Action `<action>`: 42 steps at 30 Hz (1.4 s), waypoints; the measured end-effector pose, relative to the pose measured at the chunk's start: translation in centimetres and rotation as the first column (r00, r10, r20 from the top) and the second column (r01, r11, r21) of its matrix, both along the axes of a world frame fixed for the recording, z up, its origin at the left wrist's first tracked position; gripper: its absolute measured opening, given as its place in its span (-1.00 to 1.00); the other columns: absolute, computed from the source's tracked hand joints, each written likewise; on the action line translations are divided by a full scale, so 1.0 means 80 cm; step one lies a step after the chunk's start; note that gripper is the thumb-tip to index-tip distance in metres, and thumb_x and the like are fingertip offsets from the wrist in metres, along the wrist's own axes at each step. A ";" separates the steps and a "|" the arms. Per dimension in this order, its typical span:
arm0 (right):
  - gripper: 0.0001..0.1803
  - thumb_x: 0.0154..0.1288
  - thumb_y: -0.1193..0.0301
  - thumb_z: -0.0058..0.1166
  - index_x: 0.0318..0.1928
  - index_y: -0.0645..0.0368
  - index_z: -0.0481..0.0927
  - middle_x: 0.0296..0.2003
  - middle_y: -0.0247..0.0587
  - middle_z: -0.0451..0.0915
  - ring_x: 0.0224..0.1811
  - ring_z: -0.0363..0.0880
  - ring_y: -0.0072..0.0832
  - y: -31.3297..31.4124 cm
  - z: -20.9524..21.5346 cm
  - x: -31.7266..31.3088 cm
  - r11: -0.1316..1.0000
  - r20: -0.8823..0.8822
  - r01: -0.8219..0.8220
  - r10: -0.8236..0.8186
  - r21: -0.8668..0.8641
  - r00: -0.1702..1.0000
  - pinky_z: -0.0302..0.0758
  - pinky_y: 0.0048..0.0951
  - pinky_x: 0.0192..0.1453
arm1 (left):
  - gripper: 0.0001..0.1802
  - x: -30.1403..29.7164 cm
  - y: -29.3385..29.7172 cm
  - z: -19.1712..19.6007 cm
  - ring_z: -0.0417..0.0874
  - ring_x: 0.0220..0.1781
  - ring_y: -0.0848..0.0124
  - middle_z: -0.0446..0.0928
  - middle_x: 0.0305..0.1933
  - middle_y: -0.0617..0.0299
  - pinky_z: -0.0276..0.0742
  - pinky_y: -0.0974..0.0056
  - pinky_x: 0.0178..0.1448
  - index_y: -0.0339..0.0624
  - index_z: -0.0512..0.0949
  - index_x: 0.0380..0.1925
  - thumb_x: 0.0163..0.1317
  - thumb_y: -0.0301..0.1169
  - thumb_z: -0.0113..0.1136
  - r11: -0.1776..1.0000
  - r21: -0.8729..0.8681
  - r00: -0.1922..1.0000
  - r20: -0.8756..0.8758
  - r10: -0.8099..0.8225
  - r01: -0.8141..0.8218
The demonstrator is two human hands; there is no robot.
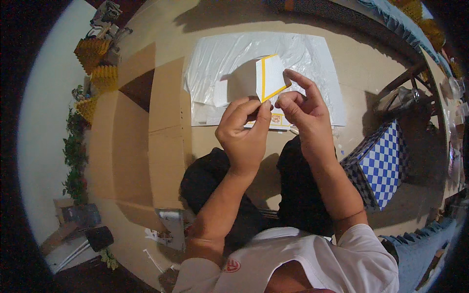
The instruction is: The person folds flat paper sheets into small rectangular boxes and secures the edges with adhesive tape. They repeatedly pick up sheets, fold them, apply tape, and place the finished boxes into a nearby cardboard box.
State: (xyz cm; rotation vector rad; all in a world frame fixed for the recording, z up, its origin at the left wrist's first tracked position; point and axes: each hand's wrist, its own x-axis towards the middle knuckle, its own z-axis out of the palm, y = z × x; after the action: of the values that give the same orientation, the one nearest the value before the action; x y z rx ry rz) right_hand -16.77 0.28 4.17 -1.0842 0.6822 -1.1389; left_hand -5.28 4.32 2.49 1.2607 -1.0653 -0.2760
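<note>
My left hand (244,127) pinches the lower corner of a white folded paper piece with yellow edge strips (273,73), held up in front of me. At its right side is my right hand (308,107), thumb and index finger apart, the index fingertip at or very near the paper's right edge; I cannot tell if it touches. Partly hidden behind my hands, a white paper with a yellow border and an orange print (276,120) lies low on the white plastic-covered sheet (312,53).
A large open cardboard box (168,97) stands at my left. On the right is a blue-and-white checkered box (383,163) beside a dark wooden frame (422,73). A green leafy plant (74,146) runs along the left wall. Blue pleated cloth (415,24) hangs at the far right.
</note>
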 end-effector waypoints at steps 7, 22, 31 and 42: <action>-0.38 0.30 0.42 0.14 0.32 0.21 0.23 -0.38 -0.46 0.50 -0.43 0.27 -0.79 0.016 0.017 0.015 0.998 0.038 0.042 -0.044 0.039 0.998 0.19 -0.72 -0.35 | -0.89 0.010 0.011 0.010 0.65 -0.40 0.39 0.61 -0.34 0.14 0.57 0.36 -0.29 -0.31 0.60 -0.42 0.01 -0.63 0.32 0.995 -0.092 0.976 0.212 0.045 -0.026; -0.35 0.31 0.37 0.14 0.34 0.19 0.20 -0.34 -0.33 0.56 -0.38 0.46 -0.67 0.006 -0.003 0.013 0.996 -0.005 -0.010 0.011 0.084 1.000 0.30 -0.66 -0.40 | -0.82 0.018 0.012 0.005 0.68 -0.35 0.30 0.64 -0.29 0.16 0.60 0.31 -0.31 -0.24 0.65 -0.36 -0.05 -0.59 0.34 0.986 -0.166 0.908 0.416 0.059 0.012; -0.30 0.33 0.31 0.14 0.40 0.06 0.14 0.15 -0.15 0.37 0.03 0.44 -0.43 -0.003 -0.032 0.023 0.949 -0.142 0.176 -0.219 -0.263 0.965 0.46 -0.42 0.03 | -0.97 0.005 0.017 0.019 0.64 -0.47 0.49 0.61 -0.43 0.20 0.53 0.41 -0.41 -0.30 0.63 -0.44 0.12 -0.56 0.29 0.992 -0.001 0.989 0.070 -0.127 0.128; -0.52 -0.03 0.50 0.37 -0.01 0.09 0.58 0.24 -0.02 0.30 0.32 0.26 -0.19 -0.008 -0.020 0.017 0.606 -0.277 0.125 -0.524 -0.786 0.805 0.20 -0.20 0.37 | -0.88 0.022 0.011 0.007 0.58 -0.51 0.56 0.56 -0.40 0.21 0.47 0.47 -0.47 -0.40 0.60 -0.33 0.21 -0.52 0.22 0.957 -0.006 0.881 -0.388 -0.269 0.290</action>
State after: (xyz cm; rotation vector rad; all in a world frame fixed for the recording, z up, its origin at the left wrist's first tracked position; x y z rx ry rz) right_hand -15.37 -0.37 2.59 -2.0744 0.8663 -1.5573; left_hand -3.55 5.19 3.02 1.0375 -0.8970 -0.7487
